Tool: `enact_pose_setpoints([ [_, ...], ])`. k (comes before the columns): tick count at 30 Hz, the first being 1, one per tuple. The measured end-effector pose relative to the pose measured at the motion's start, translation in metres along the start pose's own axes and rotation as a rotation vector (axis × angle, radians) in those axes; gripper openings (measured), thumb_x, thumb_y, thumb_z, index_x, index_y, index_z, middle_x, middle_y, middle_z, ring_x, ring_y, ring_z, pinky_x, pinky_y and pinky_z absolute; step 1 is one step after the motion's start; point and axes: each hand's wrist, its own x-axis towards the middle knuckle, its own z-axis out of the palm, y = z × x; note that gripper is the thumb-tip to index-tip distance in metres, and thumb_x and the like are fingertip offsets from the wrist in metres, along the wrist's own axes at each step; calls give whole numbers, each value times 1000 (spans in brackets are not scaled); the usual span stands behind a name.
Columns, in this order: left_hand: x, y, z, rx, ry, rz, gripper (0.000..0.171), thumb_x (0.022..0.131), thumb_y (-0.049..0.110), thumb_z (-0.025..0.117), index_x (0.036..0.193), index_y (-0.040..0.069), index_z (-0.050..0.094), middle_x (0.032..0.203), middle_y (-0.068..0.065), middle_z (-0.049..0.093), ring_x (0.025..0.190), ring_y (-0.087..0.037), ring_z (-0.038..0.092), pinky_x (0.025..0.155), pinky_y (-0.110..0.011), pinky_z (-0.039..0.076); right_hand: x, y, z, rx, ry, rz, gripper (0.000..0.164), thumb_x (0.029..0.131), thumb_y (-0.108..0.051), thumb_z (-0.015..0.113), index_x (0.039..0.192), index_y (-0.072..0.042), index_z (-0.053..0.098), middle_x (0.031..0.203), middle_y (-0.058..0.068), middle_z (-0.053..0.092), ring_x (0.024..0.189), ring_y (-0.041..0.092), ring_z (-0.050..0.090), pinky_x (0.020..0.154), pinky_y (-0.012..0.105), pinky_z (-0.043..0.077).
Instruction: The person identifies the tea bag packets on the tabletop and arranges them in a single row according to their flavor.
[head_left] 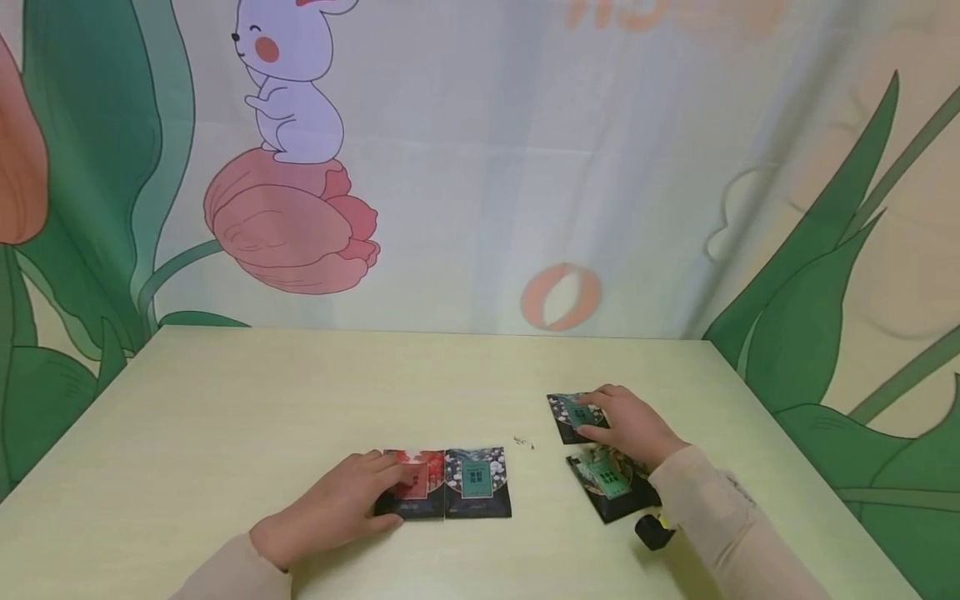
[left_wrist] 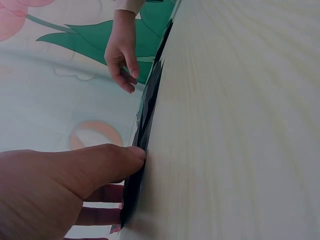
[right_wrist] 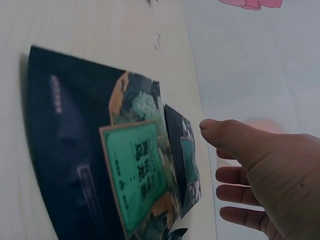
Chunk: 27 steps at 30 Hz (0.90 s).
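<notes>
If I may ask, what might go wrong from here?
The right sleeve hangs over part of the skewed packet and might drag it. The left hand touches the red packet, so a small push could knock it out of line with the white-blossom packet beside it. The far packet lies flat, so the right hand may slide it instead of lifting it.

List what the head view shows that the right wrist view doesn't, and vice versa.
Only the head view: the left hand on the red packet, and the rabbit on the backdrop.

Only the right wrist view: a discernible framed strip on the nearer right packet.

Both: that packet, the farther right packet, the right hand, and dark marks on the table.
</notes>
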Motion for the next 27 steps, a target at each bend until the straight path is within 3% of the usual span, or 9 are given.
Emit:
enact_pose_setpoints([
  [11, 0, 2, 0, 2, -13, -15, 42, 79, 36, 77, 115, 16, 65, 119, -2, 64, 110, -22, 58, 98, -46, 47, 4, 10, 9, 5, -36, 4, 49, 89, -37, 67, 128, -8, 59, 131, 17, 56, 120, 36, 54, 97, 51, 47],
  [19, 0, 1, 1, 28, -4, 10, 42, 79, 36, 77, 114, 16, 64, 115, 0, 65, 104, -17, 57, 95, -43, 49, 7, 12, 11, 46, -89, -6, 51, 90, -35, 66, 130, -6, 58, 136, 20, 54, 127, 40, 49, 103, 54, 42],
  [27, 1, 1, 1, 2, -5, -12, 42, 79, 36, 77, 114, 17, 65, 121, -2, 64, 109, -21, 58, 98, -45, 48, 15, 4, 14, -15, -90, -5, 52, 89, -38, 65, 128, -5, 59, 134, 20, 56, 126, 40, 50, 103, 53, 42],
])
